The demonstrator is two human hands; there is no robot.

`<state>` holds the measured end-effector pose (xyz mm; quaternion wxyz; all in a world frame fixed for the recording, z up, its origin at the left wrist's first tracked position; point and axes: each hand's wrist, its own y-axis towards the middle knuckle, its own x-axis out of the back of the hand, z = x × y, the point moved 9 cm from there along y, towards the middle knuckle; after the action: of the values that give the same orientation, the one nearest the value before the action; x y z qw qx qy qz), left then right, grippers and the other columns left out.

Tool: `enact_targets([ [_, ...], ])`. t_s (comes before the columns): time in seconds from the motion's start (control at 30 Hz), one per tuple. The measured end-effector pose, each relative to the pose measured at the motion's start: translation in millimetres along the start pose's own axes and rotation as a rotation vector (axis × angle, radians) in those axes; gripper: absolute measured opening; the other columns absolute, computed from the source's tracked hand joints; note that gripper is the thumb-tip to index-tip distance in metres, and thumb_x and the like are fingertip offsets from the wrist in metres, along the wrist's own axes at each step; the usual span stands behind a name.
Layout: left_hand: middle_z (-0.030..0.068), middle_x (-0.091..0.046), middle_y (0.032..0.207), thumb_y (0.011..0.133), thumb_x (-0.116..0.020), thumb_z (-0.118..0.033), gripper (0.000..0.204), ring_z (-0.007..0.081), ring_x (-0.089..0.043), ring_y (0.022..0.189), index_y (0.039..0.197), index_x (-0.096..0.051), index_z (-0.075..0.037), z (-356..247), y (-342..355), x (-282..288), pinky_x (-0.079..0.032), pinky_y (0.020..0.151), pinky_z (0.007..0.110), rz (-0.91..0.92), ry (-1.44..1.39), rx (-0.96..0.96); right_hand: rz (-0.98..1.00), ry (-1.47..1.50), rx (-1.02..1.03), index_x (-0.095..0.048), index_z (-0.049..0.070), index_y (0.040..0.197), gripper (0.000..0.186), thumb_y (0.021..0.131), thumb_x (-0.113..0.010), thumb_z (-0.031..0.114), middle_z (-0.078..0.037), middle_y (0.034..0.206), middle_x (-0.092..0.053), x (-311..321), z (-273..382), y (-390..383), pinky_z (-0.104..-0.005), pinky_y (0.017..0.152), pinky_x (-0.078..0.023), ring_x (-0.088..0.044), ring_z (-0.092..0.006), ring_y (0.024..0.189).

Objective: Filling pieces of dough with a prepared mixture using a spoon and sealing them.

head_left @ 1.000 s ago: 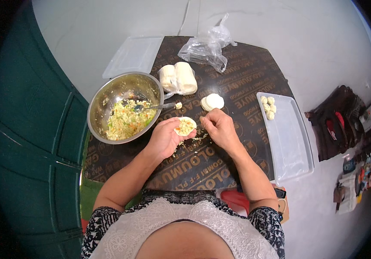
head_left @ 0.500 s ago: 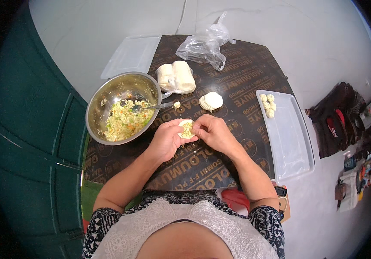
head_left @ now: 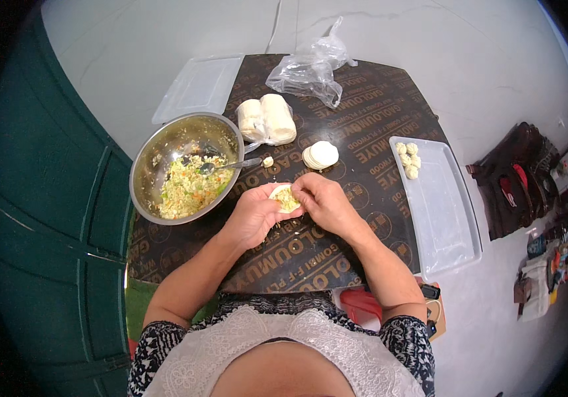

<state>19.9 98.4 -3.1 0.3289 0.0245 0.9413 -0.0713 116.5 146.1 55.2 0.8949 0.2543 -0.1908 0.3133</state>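
Observation:
A round dough wrapper (head_left: 286, 198) with yellow-green chopped filling in its middle rests in my left hand (head_left: 253, 213), whose fingers curl around its left side. My right hand (head_left: 327, 203) pinches the wrapper's right edge between thumb and fingers. To the left stands a steel bowl (head_left: 140, 188) of chopped vegetable filling (head_left: 191, 188), with a spoon (head_left: 231, 165) lying in it, its handle over the rim. Just beyond my hands sits a short stack of round wrappers (head_left: 322, 155). Several pleated dumplings (head_left: 408, 159) lie at the far left end of a clear plastic tray (head_left: 439, 225) on the right.
Two bagged stacks of wrappers (head_left: 275, 120) stand behind the bowl's right side. A crumpled clear plastic bag (head_left: 308, 76) lies at the back of the dark table (head_left: 271, 271). Another clear tray (head_left: 198, 86) is at the far left. A small dough piece (head_left: 268, 161) sits by the spoon handle.
My right fingers have shifted slightly along the wrapper's edge, up toward its far right side. Both hands stay in nearly the same place.

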Motion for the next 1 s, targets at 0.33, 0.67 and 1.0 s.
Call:
enact_targets([
  [0.33, 0.0187, -0.060, 0.109, 0.088, -0.047, 0.001, 0.030, 0.0286, -0.064, 0.095, 0.116, -0.050, 0.010, -10, -3, 2, -0.054, 0.087, 0.039, -0.032, -0.102, -0.012, -0.121, -0.154, -0.011, -0.058, -0.002, 0.087, 0.010, 0.086, -0.062, 0.007, -0.013, 0.075, -0.054, 15, -9, -2, -0.0351, 0.065, -0.046, -0.056, -0.0261, 0.068],
  [0.67, 0.0155, -0.061, 0.104, 0.092, -0.052, -0.007, 0.025, 0.0232, -0.064, 0.087, 0.113, -0.053, 0.008, -8, -2, 5, -0.055, 0.080, 0.035, -0.067, -0.001, -0.014, 0.097, 0.122, -0.277, -0.059, -0.003, 0.087, 0.018, 0.089, -0.059, 0.016, -0.015, 0.070, -0.062, -8, -34, -3, -0.0354, 0.059, -0.046, -0.057, -0.0192, 0.062],
  [1.0, 0.0140, -0.064, 0.093, 0.090, -0.057, -0.005, 0.020, 0.0204, -0.065, 0.074, 0.107, -0.055, 0.006, -5, -3, 10, -0.056, 0.065, 0.030, -0.128, 0.054, 0.001, 0.083, 0.010, -0.042, -0.057, -0.001, 0.083, 0.011, 0.085, -0.059, 0.010, -0.014, 0.072, -0.061, -10, -10, -4, -0.0375, 0.058, -0.047, -0.061, -0.0298, 0.065],
])
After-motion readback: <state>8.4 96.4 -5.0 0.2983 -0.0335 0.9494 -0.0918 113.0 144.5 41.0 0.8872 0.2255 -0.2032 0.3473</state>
